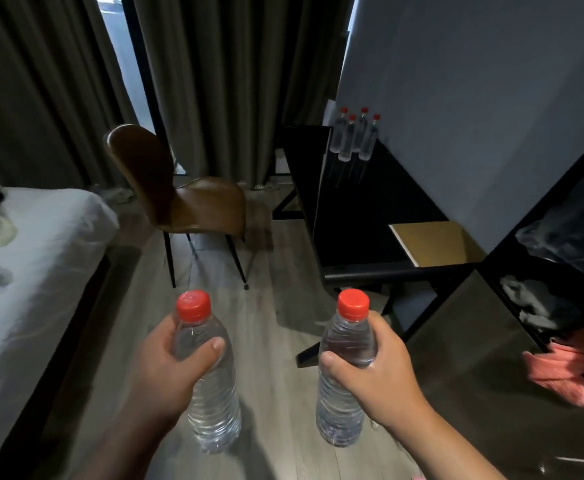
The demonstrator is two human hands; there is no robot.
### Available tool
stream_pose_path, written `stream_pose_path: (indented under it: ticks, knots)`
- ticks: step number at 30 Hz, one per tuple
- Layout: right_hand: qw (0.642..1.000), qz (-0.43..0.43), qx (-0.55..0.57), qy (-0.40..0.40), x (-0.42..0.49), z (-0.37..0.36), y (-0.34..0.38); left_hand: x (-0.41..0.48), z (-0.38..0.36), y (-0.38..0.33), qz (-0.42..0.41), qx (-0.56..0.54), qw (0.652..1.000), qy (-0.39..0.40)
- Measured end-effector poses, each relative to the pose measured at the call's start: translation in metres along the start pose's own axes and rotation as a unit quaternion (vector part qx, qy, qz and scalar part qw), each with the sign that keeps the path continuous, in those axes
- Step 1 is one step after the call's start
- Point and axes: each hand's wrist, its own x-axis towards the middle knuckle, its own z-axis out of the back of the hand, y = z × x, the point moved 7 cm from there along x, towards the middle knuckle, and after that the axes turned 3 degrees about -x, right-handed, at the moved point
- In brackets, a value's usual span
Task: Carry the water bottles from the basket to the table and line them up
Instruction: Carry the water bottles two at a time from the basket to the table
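Bottles fill both hands, one each, held upright over the wooden floor (pixel 269 271). At seven o'clock in the view, the left hand (pixel 166 368) grips the left bottle (pixel 214 410), a clear, red-capped water bottle. The fingers curl round its upper body from behind and the thumb (pixel 211 348) lies across the front, just under the shoulder. At five o'clock the right hand (pixel 380 375) holds the right bottle (pixel 339 410), the same kind, in a mirrored grip. Its thumb (pixel 332 362) presses the front and the fingers wrap the far side. The two bottles hang level with each other and well apart, touching nothing but the hands.

At one o'clock the black table (pixel 352 216) runs along the grey wall (pixel 474 98). Near its far end four bottles (pixel 347 142) stand upright in a tight cluster with their red caps up, just beside the wall. Whether they touch one another cannot be told. At three o'clock a flat tan board (pixel 435 244) lies on the near end of the table, well apart from that cluster.

At ten o'clock a brown chair (pixel 193 206) stands on thin black legs, its seat turned toward the table. Behind it, at twelve o'clock, hang dark curtains (pixel 214 81). A bed (pixel 41 258) with pale sheets fills the nine o'clock side. At four o'clock a pink cloth (pixel 560 368) lies on a dark shelf at the frame's edge.
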Motion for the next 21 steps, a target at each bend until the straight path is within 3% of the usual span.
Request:
stream_pose_path:
  ticks: [10, 21]
  knots:
    - [1.000, -0.022, 0.007, -0.012, 0.124, -0.025, -0.022, 0.129, -0.033, 0.020, 0.000, 0.001, 0.999, 0.044]
    - [0.999, 0.001, 0.036, 0.033, 0.298, -0.089, -0.011, 0.290, -0.018, 0.018, -0.031, -0.019, 0.999, 0.003]
